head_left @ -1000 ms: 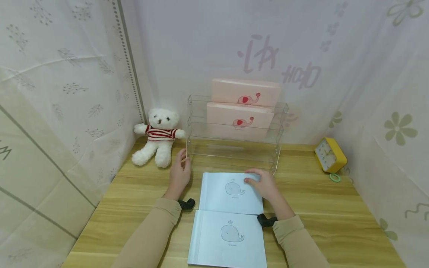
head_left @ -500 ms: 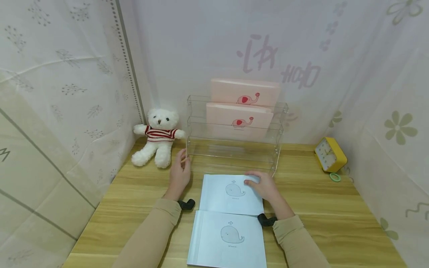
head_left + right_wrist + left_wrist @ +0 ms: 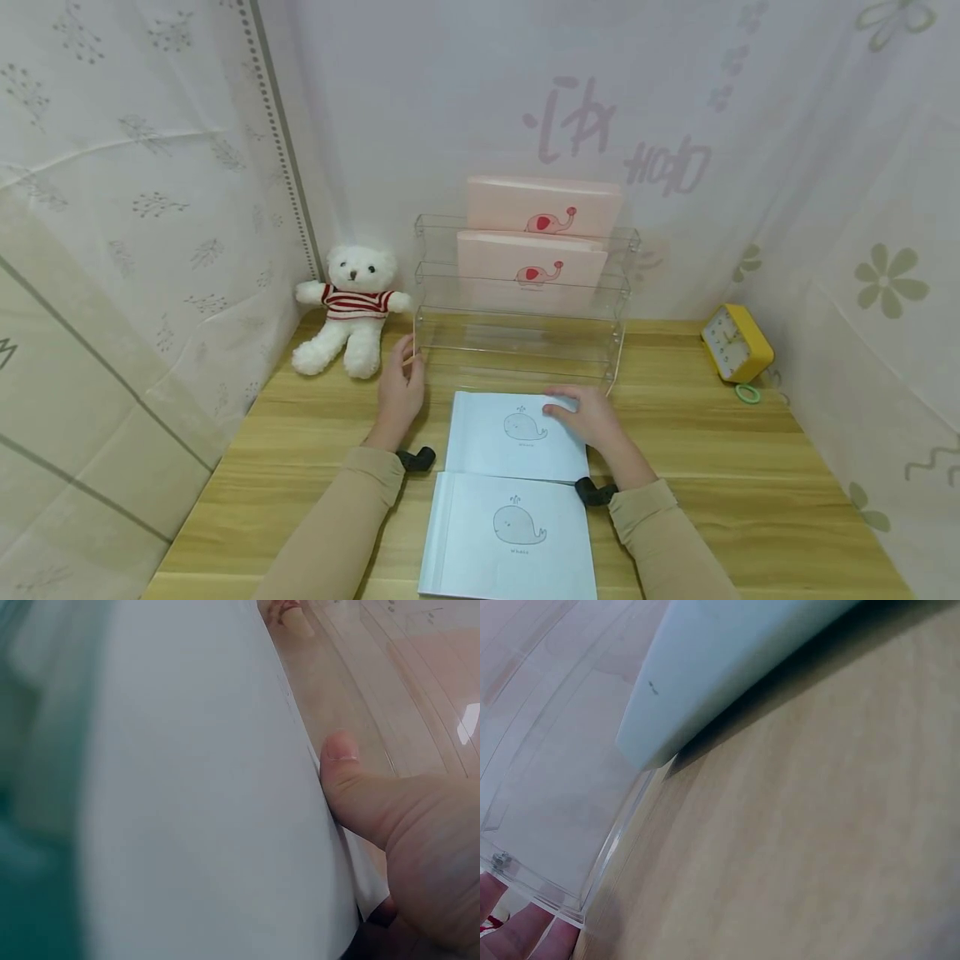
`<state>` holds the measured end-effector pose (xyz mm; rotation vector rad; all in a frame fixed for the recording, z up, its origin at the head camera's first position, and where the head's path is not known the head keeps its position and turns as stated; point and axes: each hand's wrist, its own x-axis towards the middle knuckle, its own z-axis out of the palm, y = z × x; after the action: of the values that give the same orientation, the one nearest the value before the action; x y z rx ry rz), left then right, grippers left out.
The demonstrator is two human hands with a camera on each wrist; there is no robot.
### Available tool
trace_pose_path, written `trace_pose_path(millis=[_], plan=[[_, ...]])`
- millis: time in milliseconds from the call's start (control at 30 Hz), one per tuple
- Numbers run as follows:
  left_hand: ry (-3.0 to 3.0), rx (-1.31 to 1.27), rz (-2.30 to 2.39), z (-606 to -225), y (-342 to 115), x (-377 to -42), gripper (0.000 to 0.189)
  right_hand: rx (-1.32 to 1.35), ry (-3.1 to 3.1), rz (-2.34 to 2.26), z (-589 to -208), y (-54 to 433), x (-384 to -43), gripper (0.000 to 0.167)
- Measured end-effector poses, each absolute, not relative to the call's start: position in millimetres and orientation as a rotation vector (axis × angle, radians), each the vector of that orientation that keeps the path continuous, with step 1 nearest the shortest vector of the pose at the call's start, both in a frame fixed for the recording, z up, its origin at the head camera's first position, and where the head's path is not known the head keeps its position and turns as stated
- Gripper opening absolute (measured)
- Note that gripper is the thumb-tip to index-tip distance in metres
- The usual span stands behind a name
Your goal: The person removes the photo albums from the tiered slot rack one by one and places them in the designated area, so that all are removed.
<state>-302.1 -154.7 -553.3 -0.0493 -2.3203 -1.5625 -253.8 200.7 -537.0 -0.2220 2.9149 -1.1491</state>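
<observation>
My right hand [image 3: 592, 417] grips a pale blue book [image 3: 480, 433] with a whale on its cover at its far right corner; in the right wrist view the thumb [image 3: 341, 761] lies along the edge. The left wrist view shows the book's corner [image 3: 660, 712] close over the table, a dark shadow underneath. A second whale book [image 3: 517, 533] lies nearer, its far edge meeting the first. Beyond stands a clear tiered rack [image 3: 517, 354]. My left hand [image 3: 401, 387] rests against its lower left side, fingers [image 3: 525, 930] outside the clear panel.
Two pink elephant books [image 3: 555, 208] stand in the rack's upper tiers. A white teddy bear [image 3: 356, 308] in a striped sweater sits left of the rack. A yellow clock [image 3: 738, 342] and a green ring [image 3: 747, 393] are on the table's right side. Patterned cloth [image 3: 480, 92] hangs behind.
The far edge of the gripped book has dropped slightly toward me, away from the rack. My left hand stays against the rack. The whole head view has shifted a little.
</observation>
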Motion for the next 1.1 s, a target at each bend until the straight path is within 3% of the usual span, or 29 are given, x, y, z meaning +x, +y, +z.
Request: trace_pose_path(millis=[767,1100], plan=[[-2.334,-0.042,-1.54,-554,-154,-302,0.046,0.08,2.971,-0.935,-521,201,-245,0.045],[-2.329,-0.031,-1.553,-557,-154,-303,0.046,0.044,3.137,-1.075,-493,208,-242,0.036]])
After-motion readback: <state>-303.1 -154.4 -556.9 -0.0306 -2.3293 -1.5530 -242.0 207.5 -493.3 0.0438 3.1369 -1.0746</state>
